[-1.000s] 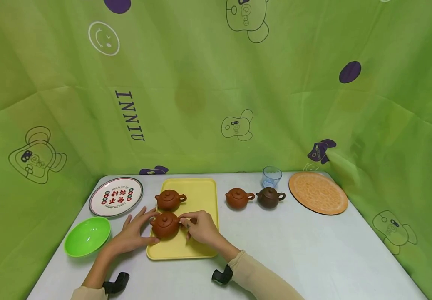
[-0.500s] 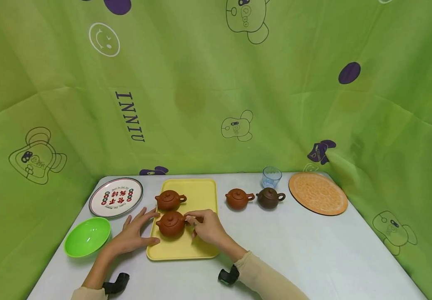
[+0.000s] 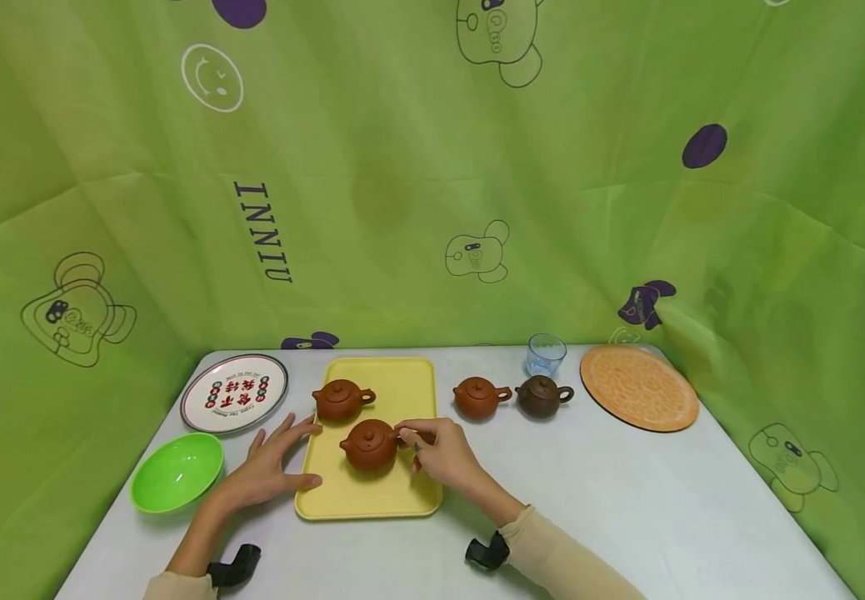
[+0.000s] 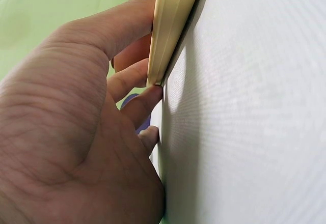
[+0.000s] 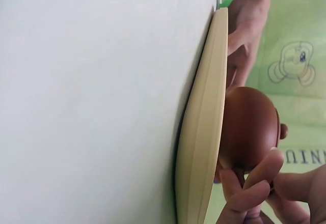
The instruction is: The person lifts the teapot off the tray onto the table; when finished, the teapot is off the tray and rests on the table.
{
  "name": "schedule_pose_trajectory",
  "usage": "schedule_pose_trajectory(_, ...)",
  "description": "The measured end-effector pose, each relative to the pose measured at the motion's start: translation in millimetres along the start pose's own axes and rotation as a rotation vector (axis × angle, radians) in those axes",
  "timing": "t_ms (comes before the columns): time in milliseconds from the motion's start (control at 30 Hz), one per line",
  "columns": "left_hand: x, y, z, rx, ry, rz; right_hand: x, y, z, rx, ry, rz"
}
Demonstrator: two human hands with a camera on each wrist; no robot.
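A reddish-brown teapot is over the yellow tray, its spout to the left. By its handle, my right hand pinches it between thumb and fingers; the right wrist view shows the round body close above the tray rim. My left hand lies at the tray's left edge with fingers spread, apart from the teapot. In the left wrist view its thumb and fingers reach to the tray's side. A second reddish-brown teapot stands on the tray's left part, farther back.
Right of the tray stand another reddish-brown teapot and a dark brown teapot, with a blue glass behind. An orange round mat lies far right. At left are a white plate with red characters and a green bowl.
My right hand has moved right with the teapot, away from the left hand, which no longer touches it. The left hand has stayed in place at the tray's left edge.
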State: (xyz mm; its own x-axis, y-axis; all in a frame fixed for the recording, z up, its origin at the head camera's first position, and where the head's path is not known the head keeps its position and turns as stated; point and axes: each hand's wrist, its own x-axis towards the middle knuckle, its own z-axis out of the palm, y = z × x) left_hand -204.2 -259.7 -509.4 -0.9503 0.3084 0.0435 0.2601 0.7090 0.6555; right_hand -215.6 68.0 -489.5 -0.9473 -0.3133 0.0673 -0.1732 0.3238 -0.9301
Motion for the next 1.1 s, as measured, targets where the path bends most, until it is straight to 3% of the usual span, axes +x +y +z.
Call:
schedule_pose_trajectory(267,-0.6,2.5,-1.0,0.008,0.004,0.006,-10.7,4,-21,0.017,0.007,0.003)
schedule_pose_trajectory(1100,-0.7,0.7,-0.1,0.016,-0.002,-0.003,-33.8,25,-81,-0.025,0.161,0.102)
